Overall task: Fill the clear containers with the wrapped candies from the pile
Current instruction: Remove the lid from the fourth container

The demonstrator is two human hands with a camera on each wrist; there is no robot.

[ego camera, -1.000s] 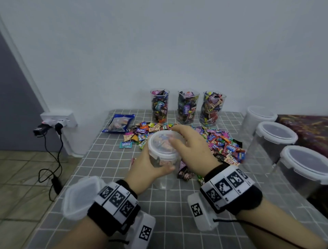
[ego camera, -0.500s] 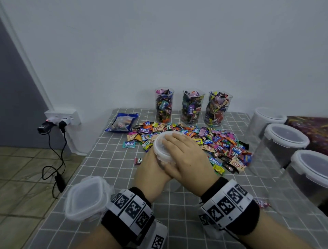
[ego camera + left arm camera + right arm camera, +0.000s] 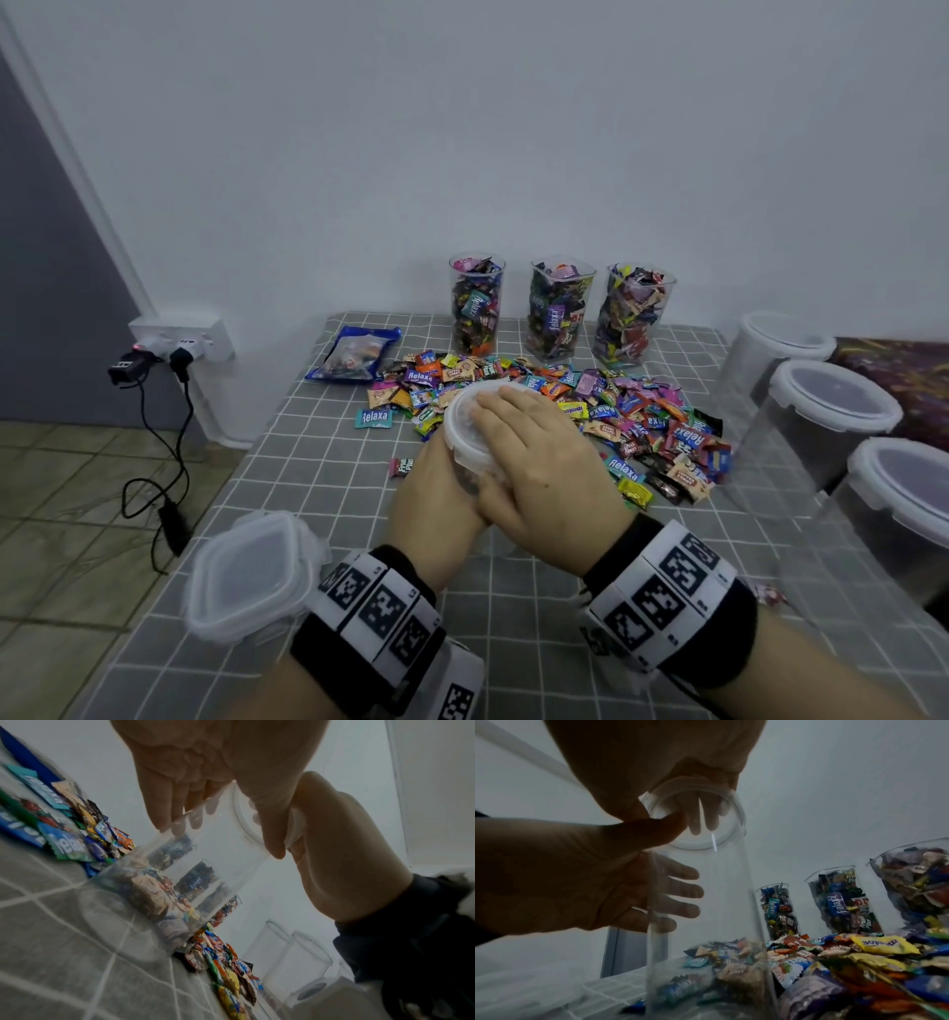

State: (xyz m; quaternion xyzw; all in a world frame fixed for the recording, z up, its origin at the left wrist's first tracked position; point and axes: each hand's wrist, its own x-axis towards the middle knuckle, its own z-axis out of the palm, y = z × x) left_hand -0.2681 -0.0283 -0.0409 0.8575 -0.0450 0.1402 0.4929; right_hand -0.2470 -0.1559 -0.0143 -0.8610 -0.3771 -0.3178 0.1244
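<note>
A tall clear container (image 3: 706, 902) stands on the grey checked table (image 3: 318, 493), right in front of the pile of wrapped candies (image 3: 642, 416). My left hand (image 3: 436, 488) grips its side, fingers round the far wall and thumb up by the rim. A white lid (image 3: 464, 426) sits on top. My right hand (image 3: 534, 452) lies flat on the lid, fingers straight across it, pressing down. Seen through the lid (image 3: 695, 817), the container's upper part is empty. The left wrist view shows the container (image 3: 205, 862) blurred.
Three open clear containers (image 3: 560, 308) full of candies stand at the back. Three large lidded containers (image 3: 832, 406) line the right edge. A squarish lidded box (image 3: 251, 575) sits by my left wrist, a blue bag (image 3: 354, 354) at back left. A plugged cable (image 3: 179, 354) hangs left of the table.
My right hand went from gripping the lid's rim with curled fingers to lying flat on top of it. The left hand kept its grip on the container's side.
</note>
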